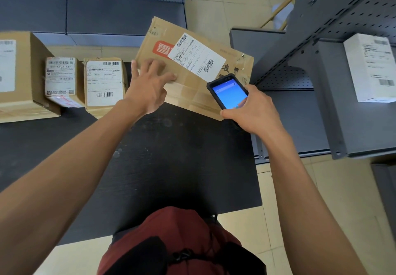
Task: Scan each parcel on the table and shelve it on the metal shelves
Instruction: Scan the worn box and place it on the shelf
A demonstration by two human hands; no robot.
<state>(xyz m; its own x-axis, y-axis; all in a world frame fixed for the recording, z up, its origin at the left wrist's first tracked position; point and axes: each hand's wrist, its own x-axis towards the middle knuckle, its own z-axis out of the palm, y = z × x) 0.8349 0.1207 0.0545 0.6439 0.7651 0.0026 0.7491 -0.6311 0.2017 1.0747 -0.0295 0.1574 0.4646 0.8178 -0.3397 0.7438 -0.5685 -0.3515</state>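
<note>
Head cam view: three smaller parcels [64, 81] sit in a row on the dark surface [171, 156], off to the left of the left hand [147, 86]. That hand's grip is spread flat, fingers apart, pressing on the big cardboard parcel [192, 66]. Its label lies just right of the fingertips. The right hand [252, 111] has its grip clamped round a handheld scanner [228, 93], hovering over the parcel's near right corner.
</note>
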